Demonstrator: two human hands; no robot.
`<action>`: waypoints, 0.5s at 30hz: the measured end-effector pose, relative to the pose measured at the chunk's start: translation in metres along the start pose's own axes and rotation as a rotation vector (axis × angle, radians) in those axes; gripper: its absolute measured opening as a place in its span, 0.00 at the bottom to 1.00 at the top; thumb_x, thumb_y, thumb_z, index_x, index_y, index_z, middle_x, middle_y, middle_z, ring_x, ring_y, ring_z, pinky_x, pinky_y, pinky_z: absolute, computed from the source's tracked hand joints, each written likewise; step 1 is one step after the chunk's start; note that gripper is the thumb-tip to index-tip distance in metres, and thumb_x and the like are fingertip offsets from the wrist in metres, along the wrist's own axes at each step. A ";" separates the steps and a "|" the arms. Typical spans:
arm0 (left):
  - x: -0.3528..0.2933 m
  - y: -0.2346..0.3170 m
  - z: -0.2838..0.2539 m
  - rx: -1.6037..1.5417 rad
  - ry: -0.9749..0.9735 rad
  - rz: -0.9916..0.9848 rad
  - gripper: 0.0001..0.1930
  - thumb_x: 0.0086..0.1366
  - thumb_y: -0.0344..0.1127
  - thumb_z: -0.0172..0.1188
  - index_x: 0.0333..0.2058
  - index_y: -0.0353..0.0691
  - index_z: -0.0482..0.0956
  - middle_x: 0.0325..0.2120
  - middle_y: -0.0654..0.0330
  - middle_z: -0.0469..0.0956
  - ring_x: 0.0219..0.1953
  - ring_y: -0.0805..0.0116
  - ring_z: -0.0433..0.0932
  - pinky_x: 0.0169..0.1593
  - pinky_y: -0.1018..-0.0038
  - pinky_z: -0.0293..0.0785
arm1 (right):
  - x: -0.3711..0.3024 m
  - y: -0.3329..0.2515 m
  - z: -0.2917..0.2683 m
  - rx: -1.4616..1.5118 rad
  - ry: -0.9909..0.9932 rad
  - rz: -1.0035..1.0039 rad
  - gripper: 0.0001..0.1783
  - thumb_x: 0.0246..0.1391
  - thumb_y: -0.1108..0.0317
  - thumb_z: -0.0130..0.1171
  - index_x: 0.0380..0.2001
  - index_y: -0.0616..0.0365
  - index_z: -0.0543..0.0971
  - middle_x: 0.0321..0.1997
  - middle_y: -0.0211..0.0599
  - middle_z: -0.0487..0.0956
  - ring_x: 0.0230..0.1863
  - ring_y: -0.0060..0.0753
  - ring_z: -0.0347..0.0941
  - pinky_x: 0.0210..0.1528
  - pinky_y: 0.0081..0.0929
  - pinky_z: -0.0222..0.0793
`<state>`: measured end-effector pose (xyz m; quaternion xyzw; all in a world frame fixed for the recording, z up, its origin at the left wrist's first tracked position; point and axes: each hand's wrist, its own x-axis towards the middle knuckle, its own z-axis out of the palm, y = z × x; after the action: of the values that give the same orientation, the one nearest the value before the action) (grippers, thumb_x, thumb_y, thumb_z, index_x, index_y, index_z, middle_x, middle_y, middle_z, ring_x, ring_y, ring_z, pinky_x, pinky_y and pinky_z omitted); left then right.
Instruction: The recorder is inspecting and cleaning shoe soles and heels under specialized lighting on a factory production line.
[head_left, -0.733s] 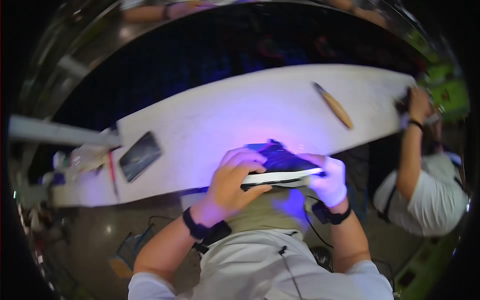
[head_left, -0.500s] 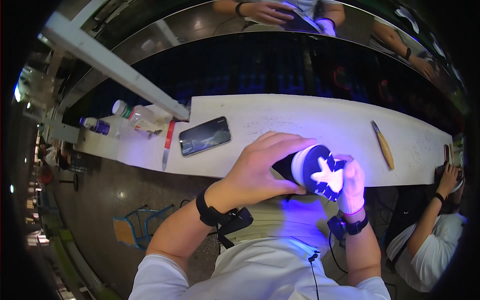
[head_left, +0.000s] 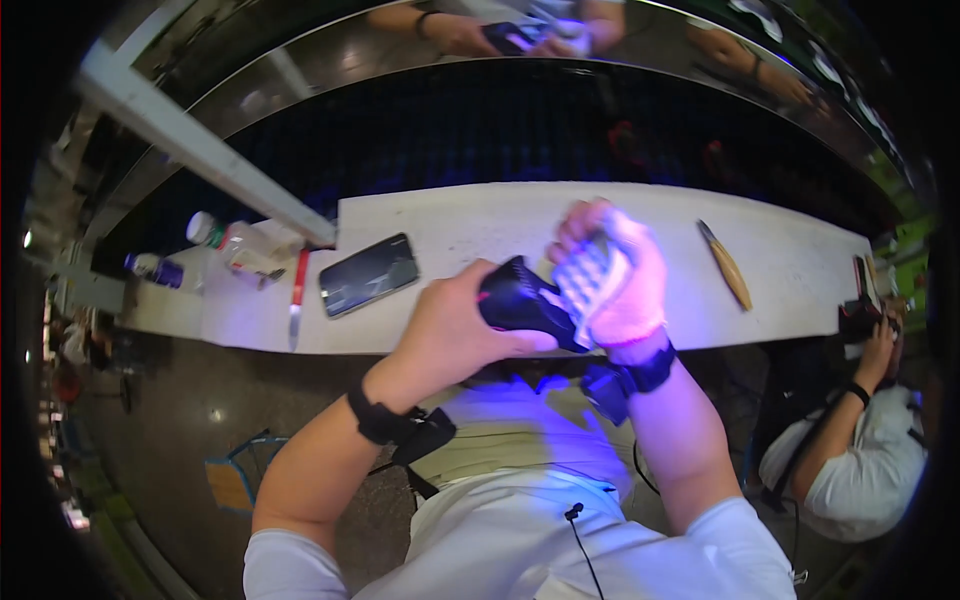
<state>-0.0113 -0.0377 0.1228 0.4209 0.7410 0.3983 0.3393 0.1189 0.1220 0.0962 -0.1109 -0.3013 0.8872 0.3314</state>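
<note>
My left hand (head_left: 440,322) is closed around a black shoe (head_left: 518,294), its thumb along the near side. My right hand (head_left: 632,285), in a pale thin glove and smeared by motion, has its fingers curled round a whitish-blue checked cloth (head_left: 584,285) held up against the shoe's right end. The cloth and the gloved hand hide that end. Violet light falls on the shoe and both hands.
Across the white-covered bench (head_left: 470,215) lie a smartphone (head_left: 368,274), a red-handled knife (head_left: 298,292), a wooden-handled tool (head_left: 726,267) and bottles (head_left: 243,250). A grey metal post (head_left: 200,140) rises at the left. A co-worker (head_left: 850,460) sits at the right.
The shoe has turned, so its dark sole with the white star shape no longer faces me. My right hand has swung up and left, showing the checked cloth. The view has shifted slightly.
</note>
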 end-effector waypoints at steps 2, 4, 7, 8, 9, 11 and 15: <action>0.001 0.000 0.002 -0.066 0.020 -0.026 0.34 0.46 0.36 0.86 0.49 0.29 0.80 0.39 0.57 0.87 0.42 0.72 0.85 0.50 0.72 0.82 | 0.006 0.001 0.002 -0.310 -0.135 0.030 0.14 0.65 0.59 0.56 0.42 0.59 0.78 0.40 0.36 0.74 0.38 0.26 0.70 0.41 0.26 0.66; 0.003 0.004 0.004 0.090 0.041 -0.041 0.32 0.48 0.35 0.85 0.51 0.30 0.80 0.39 0.57 0.87 0.41 0.72 0.86 0.48 0.73 0.83 | 0.010 -0.002 0.005 -0.473 -0.247 0.138 0.12 0.66 0.61 0.56 0.43 0.58 0.77 0.39 0.29 0.73 0.38 0.20 0.68 0.42 0.22 0.66; 0.014 0.012 0.006 0.053 0.011 -0.019 0.33 0.48 0.36 0.85 0.51 0.30 0.80 0.37 0.58 0.88 0.39 0.71 0.87 0.47 0.72 0.83 | 0.014 -0.007 0.008 -0.705 -0.352 0.053 0.08 0.67 0.64 0.56 0.43 0.57 0.76 0.39 0.23 0.71 0.40 0.14 0.67 0.46 0.19 0.67; 0.019 0.016 0.006 0.112 -0.003 -0.027 0.33 0.48 0.38 0.85 0.51 0.30 0.81 0.37 0.57 0.88 0.39 0.69 0.87 0.47 0.71 0.84 | 0.016 -0.010 0.007 -0.741 -0.360 0.012 0.08 0.66 0.65 0.56 0.42 0.57 0.75 0.39 0.23 0.71 0.41 0.15 0.67 0.48 0.19 0.67; 0.025 0.020 0.006 0.163 -0.017 -0.016 0.34 0.48 0.40 0.85 0.51 0.31 0.81 0.36 0.56 0.88 0.38 0.68 0.88 0.47 0.71 0.84 | 0.018 -0.013 0.006 -0.762 -0.351 0.017 0.08 0.66 0.65 0.56 0.42 0.57 0.75 0.39 0.23 0.71 0.41 0.15 0.67 0.48 0.19 0.67; 0.035 0.032 0.010 0.280 -0.026 0.044 0.34 0.48 0.42 0.85 0.51 0.31 0.82 0.36 0.55 0.89 0.37 0.65 0.89 0.46 0.70 0.84 | 0.018 -0.023 0.000 -0.762 -0.310 -0.033 0.08 0.65 0.64 0.55 0.41 0.57 0.75 0.40 0.24 0.71 0.41 0.16 0.66 0.49 0.19 0.66; 0.046 0.058 0.027 0.600 -0.001 0.319 0.40 0.46 0.66 0.80 0.35 0.29 0.80 0.24 0.45 0.84 0.27 0.47 0.87 0.35 0.60 0.83 | 0.002 -0.051 -0.015 -0.749 -0.295 -0.037 0.09 0.62 0.64 0.52 0.39 0.58 0.74 0.44 0.28 0.71 0.43 0.20 0.66 0.51 0.20 0.65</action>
<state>0.0129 0.0304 0.1534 0.6127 0.7499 0.2104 0.1339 0.1498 0.1611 0.1157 -0.0900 -0.6500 0.7163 0.2373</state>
